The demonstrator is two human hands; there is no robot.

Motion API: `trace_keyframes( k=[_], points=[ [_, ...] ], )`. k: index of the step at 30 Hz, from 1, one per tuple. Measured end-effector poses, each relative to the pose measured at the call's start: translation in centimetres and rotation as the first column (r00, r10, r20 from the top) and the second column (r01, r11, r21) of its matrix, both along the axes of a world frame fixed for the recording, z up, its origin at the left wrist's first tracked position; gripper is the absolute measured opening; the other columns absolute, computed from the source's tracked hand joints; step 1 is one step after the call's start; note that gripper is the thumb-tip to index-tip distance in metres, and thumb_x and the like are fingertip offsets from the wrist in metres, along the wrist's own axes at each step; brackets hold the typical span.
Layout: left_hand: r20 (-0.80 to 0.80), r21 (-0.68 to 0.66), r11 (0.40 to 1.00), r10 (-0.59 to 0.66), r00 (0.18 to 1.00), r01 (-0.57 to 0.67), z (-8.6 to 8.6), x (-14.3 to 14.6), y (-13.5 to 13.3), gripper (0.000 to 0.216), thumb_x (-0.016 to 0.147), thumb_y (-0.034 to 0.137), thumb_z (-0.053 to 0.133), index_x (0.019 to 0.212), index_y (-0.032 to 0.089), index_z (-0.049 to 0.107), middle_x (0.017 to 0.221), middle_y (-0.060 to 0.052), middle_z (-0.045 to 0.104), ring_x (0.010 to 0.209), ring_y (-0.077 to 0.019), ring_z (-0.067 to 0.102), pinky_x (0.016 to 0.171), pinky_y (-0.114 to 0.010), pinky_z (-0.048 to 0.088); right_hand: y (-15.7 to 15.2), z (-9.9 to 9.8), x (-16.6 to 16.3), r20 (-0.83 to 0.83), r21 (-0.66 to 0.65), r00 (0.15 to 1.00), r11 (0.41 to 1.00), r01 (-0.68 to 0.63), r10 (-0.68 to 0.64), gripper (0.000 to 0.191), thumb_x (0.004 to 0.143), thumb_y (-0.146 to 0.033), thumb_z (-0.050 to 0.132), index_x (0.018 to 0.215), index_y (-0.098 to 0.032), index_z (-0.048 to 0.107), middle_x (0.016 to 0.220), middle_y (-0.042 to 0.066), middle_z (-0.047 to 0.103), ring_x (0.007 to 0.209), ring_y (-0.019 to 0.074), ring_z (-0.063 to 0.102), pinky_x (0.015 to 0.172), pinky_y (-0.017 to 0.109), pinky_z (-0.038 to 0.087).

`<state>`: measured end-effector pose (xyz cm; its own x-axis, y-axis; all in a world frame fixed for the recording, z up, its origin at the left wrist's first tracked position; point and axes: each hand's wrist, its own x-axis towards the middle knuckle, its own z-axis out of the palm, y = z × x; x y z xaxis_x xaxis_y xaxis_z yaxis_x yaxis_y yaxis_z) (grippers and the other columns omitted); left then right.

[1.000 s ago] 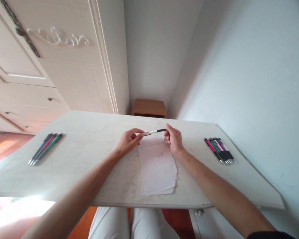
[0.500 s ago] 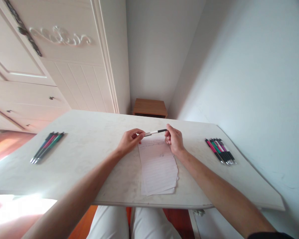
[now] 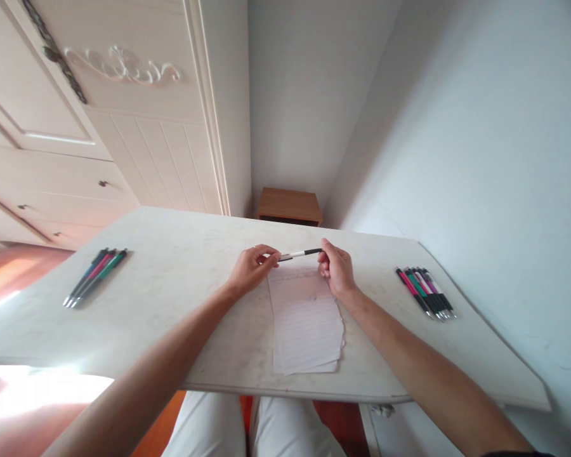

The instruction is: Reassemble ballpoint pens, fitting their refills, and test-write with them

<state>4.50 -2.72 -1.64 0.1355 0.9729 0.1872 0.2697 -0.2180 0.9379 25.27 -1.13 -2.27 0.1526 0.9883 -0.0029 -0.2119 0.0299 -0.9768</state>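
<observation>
A white pen (image 3: 299,254) with a black grip spans the gap between my two hands, above the top edge of the paper. My left hand (image 3: 255,266) pinches its clip end between thumb and fingers. At the black end, my right hand (image 3: 335,265) holds it with thumb and curled fingers. Lined paper sheets (image 3: 307,324) with torn right edges lie stacked below my hands, handwriting near the top. Whether the pen's tip is covered by my right fingers I cannot tell.
On the white table (image 3: 181,254), several coloured pens (image 3: 95,278) lie at the left and another row of pens (image 3: 426,293) at the right. A wooden cabinet (image 3: 289,204) stands beyond the far edge. A wall (image 3: 495,158) borders the right side.
The whole view has shifted slightly, so most things appear a little further right. Both hands keep the same hold on the pen.
</observation>
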Motion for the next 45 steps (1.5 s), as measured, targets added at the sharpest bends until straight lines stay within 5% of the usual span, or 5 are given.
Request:
trace_keyframes(
  k=[12, 20, 36, 45],
  points=[
    [-0.041, 0.001, 1.0, 0.008, 0.999, -0.008, -0.1, 0.0, 0.1, 0.033, 0.081, 0.048, 0.061, 0.086, 0.016, 0.068, 0.073, -0.006, 0.072, 0.07, -0.0211, 0.07, 0.056, -0.025, 0.05, -0.1, 0.3, -0.1, -0.02, -0.009, 1.0, 1.0, -0.004, 0.004, 0.046, 0.073, -0.052, 0.069, 0.049, -0.018, 0.052, 0.034, -0.008, 0.035, 0.028, 0.0038, 0.028, 0.03, 0.02, 0.022],
    [-0.125, 0.167, 0.986, -0.004, 0.992, 0.025, 0.2, -0.2, 0.0, 0.029, 0.084, 0.043, 0.058, 0.085, 0.017, 0.071, 0.093, -0.007, 0.072, 0.09, -0.021, 0.066, 0.083, -0.029, 0.051, 0.0, 0.2, 0.0, -0.007, -0.01, 1.0, 1.0, -0.011, 0.011, 0.046, 0.074, -0.053, 0.067, 0.049, -0.018, 0.052, 0.034, -0.007, 0.035, 0.028, 0.0038, 0.028, 0.03, 0.019, 0.022],
    [-0.134, 0.081, 0.996, -0.035, 0.99, 0.046, 0.1, -0.1, 0.1, 0.032, 0.079, 0.046, 0.061, 0.09, 0.017, 0.07, 0.089, -0.007, 0.073, 0.082, -0.0211, 0.065, 0.075, -0.03, 0.051, 0.0, 0.3, 0.0, -0.014, -0.023, 1.0, 1.0, 0.007, -0.008, 0.044, 0.072, -0.051, 0.069, 0.049, -0.018, 0.052, 0.034, -0.007, 0.036, 0.029, 0.0037, 0.028, 0.03, 0.02, 0.022],
    [-0.133, 0.114, 0.993, 0.055, 0.99, -0.04, -0.8, -0.2, 0.7, 0.027, 0.073, 0.037, 0.066, 0.092, 0.019, 0.072, 0.087, -0.004, 0.074, 0.08, -0.0198, 0.067, 0.077, -0.03, 0.052, -0.1, 0.4, 0.1, 0.005, -0.008, 1.0, 1.0, -0.004, 0.004, 0.045, 0.073, -0.052, 0.068, 0.049, -0.018, 0.053, 0.034, -0.007, 0.037, 0.029, 0.0038, 0.029, 0.03, 0.02, 0.024]
  ],
)
